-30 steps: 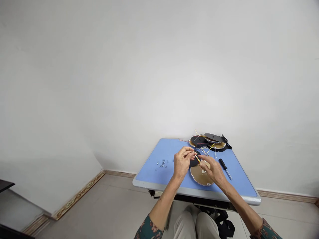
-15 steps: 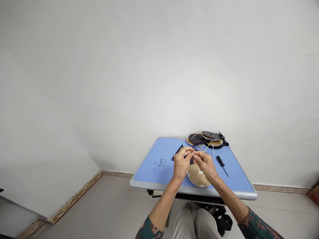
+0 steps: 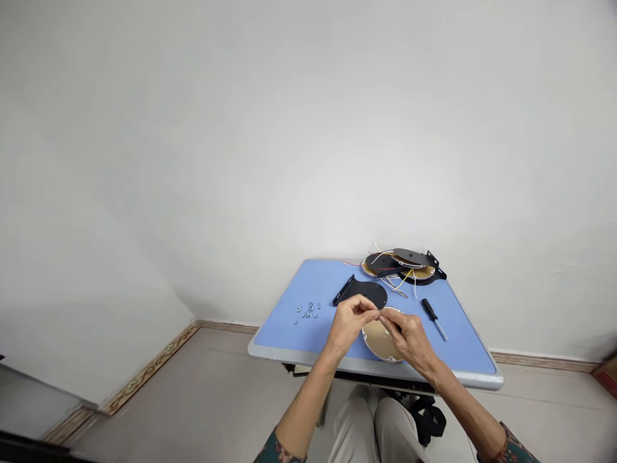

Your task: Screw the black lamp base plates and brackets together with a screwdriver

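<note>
My left hand [image 3: 351, 323] and my right hand [image 3: 406, 335] meet fingertip to fingertip over a round tan disc [image 3: 383, 344] with a pale rim. Both hands are closed in a pinch; whatever lies between the fingertips is too small to make out. Part of the disc is hidden beneath my hands. Just beyond my left hand lies a black metal bracket [image 3: 369, 291] with a rounded plate and an upturned flange. To the left is a scatter of small silver screws [image 3: 308, 310].
A screwdriver [image 3: 434, 318] with a black handle lies on the right of the blue table [image 3: 284, 331]. At the back right, several black brackets and tan discs are stacked [image 3: 407, 262], with red, yellow and white wires trailing out. A wall rises behind the table.
Both hands have come down and nearer to me, fingertips still together. The black bracket behind them shows more fully now. The view has shifted slightly.
</note>
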Available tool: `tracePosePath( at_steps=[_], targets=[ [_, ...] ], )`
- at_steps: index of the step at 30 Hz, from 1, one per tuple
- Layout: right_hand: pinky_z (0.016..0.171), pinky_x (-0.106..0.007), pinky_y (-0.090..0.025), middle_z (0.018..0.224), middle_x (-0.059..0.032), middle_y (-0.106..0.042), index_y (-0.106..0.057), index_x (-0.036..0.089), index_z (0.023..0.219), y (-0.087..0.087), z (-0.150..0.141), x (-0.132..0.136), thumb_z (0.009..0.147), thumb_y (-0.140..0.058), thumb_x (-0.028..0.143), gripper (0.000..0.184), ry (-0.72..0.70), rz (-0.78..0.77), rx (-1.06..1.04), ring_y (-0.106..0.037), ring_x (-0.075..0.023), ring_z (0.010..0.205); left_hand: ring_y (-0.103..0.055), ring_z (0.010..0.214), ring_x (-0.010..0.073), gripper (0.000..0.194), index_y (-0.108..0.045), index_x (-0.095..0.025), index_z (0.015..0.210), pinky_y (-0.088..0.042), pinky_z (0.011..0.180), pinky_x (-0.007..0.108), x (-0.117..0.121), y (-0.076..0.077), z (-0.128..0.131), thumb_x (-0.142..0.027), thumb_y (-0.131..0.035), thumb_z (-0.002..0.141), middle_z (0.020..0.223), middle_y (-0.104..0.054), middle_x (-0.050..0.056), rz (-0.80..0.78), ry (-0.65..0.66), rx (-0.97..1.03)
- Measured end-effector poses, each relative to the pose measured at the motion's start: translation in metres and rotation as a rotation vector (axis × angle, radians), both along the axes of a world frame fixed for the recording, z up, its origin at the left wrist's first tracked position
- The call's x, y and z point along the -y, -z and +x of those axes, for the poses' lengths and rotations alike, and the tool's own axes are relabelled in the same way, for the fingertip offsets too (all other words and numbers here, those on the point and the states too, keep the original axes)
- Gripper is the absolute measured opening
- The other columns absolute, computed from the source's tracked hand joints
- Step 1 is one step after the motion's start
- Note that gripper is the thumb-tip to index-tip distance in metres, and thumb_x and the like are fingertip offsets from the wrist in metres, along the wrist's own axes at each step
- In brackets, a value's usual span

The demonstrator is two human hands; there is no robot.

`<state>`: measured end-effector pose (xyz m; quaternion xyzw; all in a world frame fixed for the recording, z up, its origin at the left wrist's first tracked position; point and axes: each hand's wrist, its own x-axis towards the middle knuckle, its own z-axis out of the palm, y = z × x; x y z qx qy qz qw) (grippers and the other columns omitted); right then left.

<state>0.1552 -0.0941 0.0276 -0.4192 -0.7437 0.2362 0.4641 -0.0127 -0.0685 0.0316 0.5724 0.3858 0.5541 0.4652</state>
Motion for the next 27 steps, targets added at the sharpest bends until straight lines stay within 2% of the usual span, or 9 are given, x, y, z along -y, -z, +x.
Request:
tracePosePath(
  at_steps=[2, 4, 6, 7, 11, 13, 17, 20, 27],
  targets=[
    [0.062, -0.027, -0.043, 0.068, -0.0045, -0.064, -0.074, 0.019, 0.083, 0.004, 0.004, -0.001, 0.094, -0.049, 0.049, 0.04, 0.041, -0.038, -0.049, -0.054, -0.0164, 0.06, -0.063, 0.069, 0.0155, 0.023, -0.069, -0.015, 0.087, -0.052, 0.066, 0.026, -0.01, 0.011, -0.015, -0.035, -0.073, 0.077, 0.076, -0.069, 0.004, -0.064, -0.115, -0.05],
    [0.058, -0.027, -0.042, 0.062, -0.0022, -0.058, -0.072, 0.018, 0.081, 0.007, 0.007, -0.003, 0.091, -0.051, 0.055, 0.044, 0.091, -0.123, -0.149, -0.051, -0.0151, 0.057, -0.066, 0.072, 0.0179, 0.022, -0.067, -0.015, 0.09, -0.054, 0.069, 0.03, -0.02, 0.026, -0.031, -0.036, -0.063, 0.086, 0.078, -0.07, 0.005, -0.045, -0.364, -0.191],
    [0.052, -0.025, -0.039, 0.054, 0.0023, -0.043, -0.07, 0.017, 0.077, 0.008, 0.01, -0.006, 0.087, -0.053, 0.063, 0.049, 0.098, -0.231, -0.251, -0.041, -0.0127, 0.052, -0.068, 0.08, 0.0211, 0.015, -0.067, -0.016, 0.091, -0.056, 0.077, 0.036, -0.026, 0.042, -0.043, -0.028, -0.058, 0.089, 0.085, -0.071, 0.007, 0.086, -0.526, -0.489],
    [0.05, -0.025, -0.037, 0.052, 0.0043, -0.036, -0.068, 0.017, 0.075, 0.008, 0.011, -0.007, 0.085, -0.055, 0.065, 0.051, 0.084, -0.28, -0.293, -0.036, -0.0115, 0.05, -0.068, 0.088, 0.0229, 0.015, -0.068, -0.017, 0.095, -0.057, 0.083, 0.039, -0.028, 0.049, -0.047, -0.022, -0.055, 0.09, 0.092, -0.073, 0.009, 0.187, -0.531, -0.656],
    [0.049, -0.025, -0.033, 0.054, 0.0071, -0.025, -0.067, 0.016, 0.075, 0.004, 0.011, -0.008, 0.079, -0.059, 0.069, 0.053, 0.015, -0.379, -0.395, -0.025, -0.0092, 0.05, -0.052, 0.136, 0.0286, 0.045, -0.06, -0.01, 0.13, -0.045, 0.111, 0.047, -0.032, 0.068, -0.046, -0.005, -0.044, 0.089, 0.138, -0.062, 0.017, 0.659, -0.249, -1.215],
    [0.049, -0.025, -0.032, 0.054, 0.007, -0.026, -0.067, 0.016, 0.075, 0.003, 0.01, -0.007, 0.079, -0.061, 0.069, 0.053, 0.007, -0.394, -0.421, -0.025, -0.0091, 0.051, -0.04, 0.146, 0.0315, 0.05, -0.052, -0.003, 0.14, -0.039, 0.117, 0.05, -0.038, 0.069, -0.043, -0.006, -0.043, 0.09, 0.148, -0.052, 0.022, 0.779, -0.132, -1.398],
    [0.05, -0.024, -0.03, 0.055, 0.0064, -0.028, -0.067, 0.016, 0.074, 0.005, 0.01, -0.005, 0.076, -0.063, 0.07, 0.054, -0.002, -0.431, -0.452, -0.026, -0.0089, 0.051, -0.044, 0.144, 0.0321, 0.051, -0.044, 0.002, 0.145, -0.038, 0.117, 0.049, -0.062, 0.068, -0.044, -0.014, -0.041, 0.096, 0.147, -0.05, 0.028, 0.819, -0.043, -1.61],
    [0.05, -0.024, -0.029, 0.056, 0.0052, -0.034, -0.066, 0.016, 0.074, 0.008, 0.01, -0.005, 0.075, -0.064, 0.071, 0.055, -0.006, -0.454, -0.473, -0.031, -0.0091, 0.052, -0.057, 0.133, 0.0304, 0.05, -0.046, 0.002, 0.144, -0.045, 0.111, 0.045, -0.076, 0.07, -0.045, -0.006, -0.04, 0.095, 0.142, -0.055, 0.029, 0.85, 0.018, -1.695],
    [0.049, -0.023, -0.026, 0.055, 0.0066, -0.03, -0.065, 0.016, 0.075, 0.01, 0.005, -0.006, 0.074, -0.066, 0.07, 0.055, 0.02, -0.436, -0.515, -0.027, -0.0084, 0.051, -0.066, 0.121, 0.0307, 0.047, -0.054, -0.005, 0.138, -0.056, 0.095, 0.043, -0.08, 0.073, -0.038, 0.0, -0.044, 0.092, 0.135, -0.061, 0.028, 0.832, -0.139, -1.632]
  ],
)
